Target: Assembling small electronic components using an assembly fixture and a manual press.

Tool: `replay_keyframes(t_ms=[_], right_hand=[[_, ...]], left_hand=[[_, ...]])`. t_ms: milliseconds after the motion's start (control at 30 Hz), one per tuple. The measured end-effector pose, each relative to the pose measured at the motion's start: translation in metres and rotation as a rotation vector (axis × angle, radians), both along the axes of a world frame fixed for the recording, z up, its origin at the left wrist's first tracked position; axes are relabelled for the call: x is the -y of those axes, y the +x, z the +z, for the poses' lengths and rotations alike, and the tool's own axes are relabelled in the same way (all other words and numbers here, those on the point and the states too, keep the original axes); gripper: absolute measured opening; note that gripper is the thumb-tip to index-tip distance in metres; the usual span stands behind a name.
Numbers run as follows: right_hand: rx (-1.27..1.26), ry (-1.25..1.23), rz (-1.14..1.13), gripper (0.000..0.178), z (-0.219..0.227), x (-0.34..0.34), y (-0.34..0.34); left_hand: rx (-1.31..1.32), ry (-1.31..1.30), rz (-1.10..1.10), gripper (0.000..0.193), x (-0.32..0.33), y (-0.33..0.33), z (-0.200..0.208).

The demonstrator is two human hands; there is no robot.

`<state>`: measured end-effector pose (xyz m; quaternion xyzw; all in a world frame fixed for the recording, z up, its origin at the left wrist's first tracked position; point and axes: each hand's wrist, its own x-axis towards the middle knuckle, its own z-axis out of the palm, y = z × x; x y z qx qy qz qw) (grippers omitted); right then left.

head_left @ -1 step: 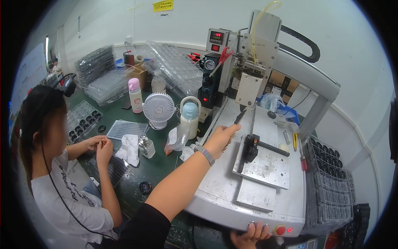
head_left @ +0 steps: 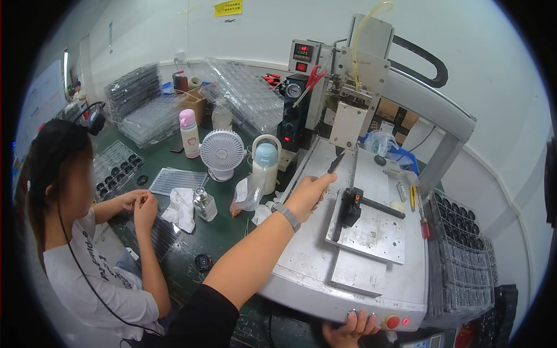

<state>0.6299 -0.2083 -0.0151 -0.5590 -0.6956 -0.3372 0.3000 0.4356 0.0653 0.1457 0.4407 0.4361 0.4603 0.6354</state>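
My left hand [head_left: 311, 196], a metal-banded watch on its wrist, is closed around a slim dark pointed tool [head_left: 335, 164]; its exact kind is unclear. The tool's tip points up just below the head [head_left: 348, 124] of a bench dispensing machine. To the right of this hand, a black fixture [head_left: 351, 207] with a bar sits on the machine's metal plate [head_left: 380, 238]. Low at the machine's front panel [head_left: 325, 301], my right hand [head_left: 351, 330] rests with bent, slightly parted fingers against small buttons, left of a red knob [head_left: 392, 321]. It holds nothing visible.
A co-worker [head_left: 98, 249] sits at left, hands together over small parts. On the green table stand a white fan [head_left: 223, 152], bottles [head_left: 266, 165], a glass jar [head_left: 205, 205] and a white cloth [head_left: 180, 209]. Stacked trays [head_left: 461, 255] of black round parts flank the machine's right side.
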Motion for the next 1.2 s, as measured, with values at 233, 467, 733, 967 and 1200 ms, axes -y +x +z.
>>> replay_keyframes(t_ms=[233,467,733,967,1200], right_hand=[[-0.027,0.031,0.011,0.066,0.008,-0.002,-0.006],[-0.036,0.02,0.021,0.065,0.011,-0.002,-0.007],[-0.016,0.015,0.014,0.065,0.0,-0.001,-0.001],[-0.038,0.063,0.036,0.066,0.01,-0.005,-0.006],[-0.039,0.061,0.038,0.066,0.01,-0.004,-0.006]], left_hand=[[0.086,-0.005,0.09,0.055,0.004,0.005,0.002],[0.083,-0.009,0.05,0.056,0.004,0.003,0.002],[0.083,-0.019,0.04,0.06,0.003,0.003,0.002],[0.068,-0.028,0.048,0.064,0.004,0.003,0.002],[0.08,-0.023,0.049,0.06,0.005,0.004,0.001]])
